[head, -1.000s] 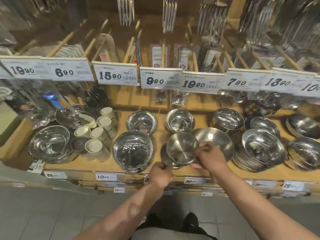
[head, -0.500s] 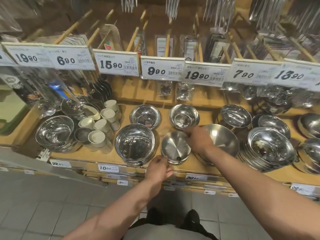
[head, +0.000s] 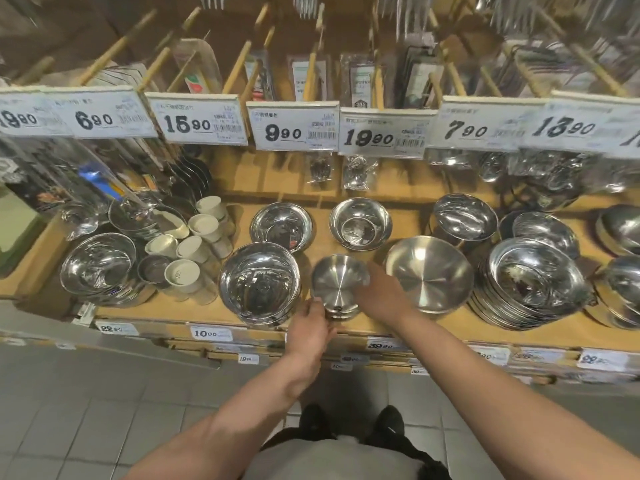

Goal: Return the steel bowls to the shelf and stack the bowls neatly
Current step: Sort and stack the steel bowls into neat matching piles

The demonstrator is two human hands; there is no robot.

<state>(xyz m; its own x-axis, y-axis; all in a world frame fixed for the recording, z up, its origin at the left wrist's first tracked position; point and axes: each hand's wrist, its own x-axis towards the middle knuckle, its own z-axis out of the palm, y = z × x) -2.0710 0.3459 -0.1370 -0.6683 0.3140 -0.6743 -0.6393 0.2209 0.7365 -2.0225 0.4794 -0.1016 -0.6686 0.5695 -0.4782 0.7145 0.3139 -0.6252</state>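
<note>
Wooden shop shelf (head: 194, 306) runs across the view under a row of price tags (head: 199, 123), with a tiled floor below. Far left sits a stack of steel bowls (head: 98, 268), then a cluster of white-capped shakers (head: 194, 251), likely grouped by kind for display. Next comes a large shiny bowl (head: 259, 282) near the shelf's front edge. Just right of it is the small stack of bowls (head: 337, 287), the task's thing, tilted toward the camera at the near edge. The left hand (head: 309, 329) pinches its near rim from below, fingers curled on the metal, probably to steady the pile. The right hand (head: 382, 299) touches its right side; whether those fingers grip or only press I cannot tell. Seemingly both hands square the bowls so they nest evenly. Right again lies a wide matte bowl (head: 429, 273), then a tall pile of plates (head: 530, 285).
</note>
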